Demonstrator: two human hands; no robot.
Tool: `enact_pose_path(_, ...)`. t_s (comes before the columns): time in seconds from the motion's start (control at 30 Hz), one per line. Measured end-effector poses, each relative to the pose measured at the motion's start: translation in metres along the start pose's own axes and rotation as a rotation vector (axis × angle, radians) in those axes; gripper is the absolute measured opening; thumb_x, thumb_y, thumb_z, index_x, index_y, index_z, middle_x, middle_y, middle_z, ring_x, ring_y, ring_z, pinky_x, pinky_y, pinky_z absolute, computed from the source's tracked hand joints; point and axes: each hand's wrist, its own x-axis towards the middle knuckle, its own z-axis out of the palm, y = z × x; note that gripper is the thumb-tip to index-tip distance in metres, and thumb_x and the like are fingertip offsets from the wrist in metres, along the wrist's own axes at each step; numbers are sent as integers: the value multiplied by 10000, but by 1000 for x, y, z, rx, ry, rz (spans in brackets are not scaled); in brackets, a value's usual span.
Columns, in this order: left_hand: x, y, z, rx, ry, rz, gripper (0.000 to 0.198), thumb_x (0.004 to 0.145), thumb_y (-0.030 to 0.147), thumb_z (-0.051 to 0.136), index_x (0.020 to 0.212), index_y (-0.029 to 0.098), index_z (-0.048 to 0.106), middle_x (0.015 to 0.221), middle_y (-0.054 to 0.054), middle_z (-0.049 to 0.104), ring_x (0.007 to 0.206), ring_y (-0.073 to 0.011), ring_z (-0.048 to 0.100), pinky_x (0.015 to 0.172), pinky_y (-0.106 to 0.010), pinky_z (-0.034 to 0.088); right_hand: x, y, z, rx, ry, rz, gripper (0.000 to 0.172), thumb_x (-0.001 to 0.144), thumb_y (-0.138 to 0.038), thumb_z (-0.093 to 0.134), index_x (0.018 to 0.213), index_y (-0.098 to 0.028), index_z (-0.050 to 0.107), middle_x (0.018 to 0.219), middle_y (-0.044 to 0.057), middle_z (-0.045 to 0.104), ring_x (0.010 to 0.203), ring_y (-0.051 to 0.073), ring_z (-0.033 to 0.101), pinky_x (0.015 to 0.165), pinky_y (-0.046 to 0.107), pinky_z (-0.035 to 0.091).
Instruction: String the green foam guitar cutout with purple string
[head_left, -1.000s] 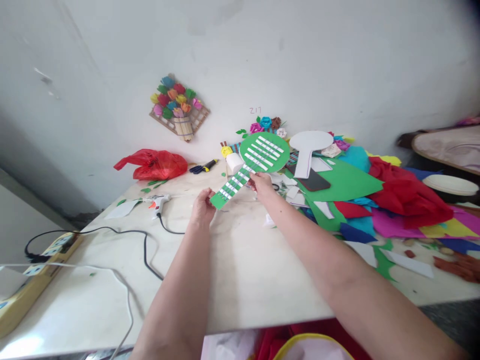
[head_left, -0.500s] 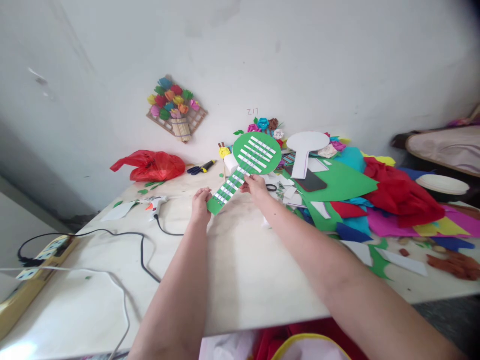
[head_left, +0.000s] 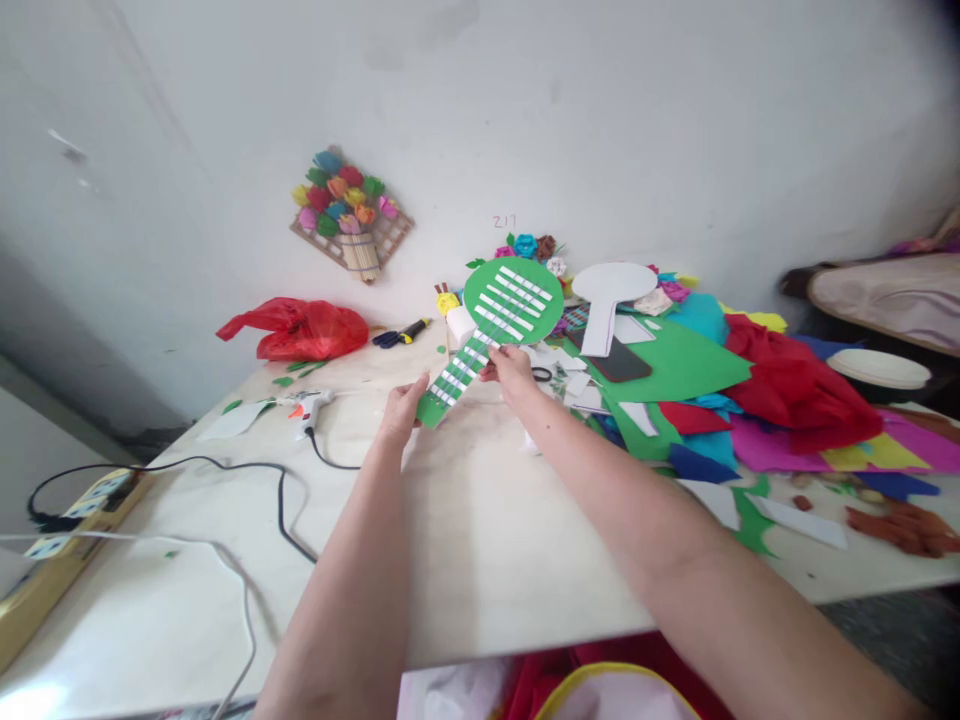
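A green paper cutout (head_left: 474, 290), round at the top with a long handle like a paddle, is held tilted above the table. White strips cross it, with thin dark lines running lengthwise. My left hand (head_left: 405, 410) grips the lower end of its handle at the left edge, thumb along the side and other fingers partly hidden. My right hand (head_left: 513, 368) pinches the handle's right edge just below the round part, fingertips partly behind it. A white cutout of similar shape (head_left: 600, 310) lies to the right, over a dark flat phone-like object (head_left: 630, 362).
A glue gun (head_left: 311, 408) with a black cord lies at left, near a red plastic bag (head_left: 315, 330) and pliers (head_left: 401, 333). A power strip (head_left: 82, 515) sits at the left edge. Colored sheets and red cloth (head_left: 795, 390) pile up on the right. Paper flowers (head_left: 525, 245) stand behind.
My left hand has shifted slightly left and its thumb is straighter along the handle's end. The cutout and my right hand have hardly moved; the whole view has shifted a little.
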Motion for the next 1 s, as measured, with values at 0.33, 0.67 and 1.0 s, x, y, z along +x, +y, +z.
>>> enact_pose_path(0.33,-5,7,11,-338,-30,197,334,600,400,656,569,160,425,478,58,409,347,-51,349,288,-176,255,-6,-4,7,161,72,129,200,820,-140,491,630,-168,435,404,-70,485,371,75,521,404,176,473)
enact_pose_path(0.67,-4,1,-8,-185,66,219,366,621,459,644,567,152,453,453,58,373,350,-42,307,286,-169,247,-18,2,12,213,-30,170,144,831,-137,467,689,-159,464,468,-46,527,432,88,549,504,217,508)
enact_pose_path(1.0,-5,1,-13,-5,160,94,406,604,547,604,655,151,526,506,43,429,430,-58,363,360,-153,288,-2,-34,-21,-884,-299,212,303,769,-360,498,600,-119,571,494,65,595,394,124,497,390,223,360)
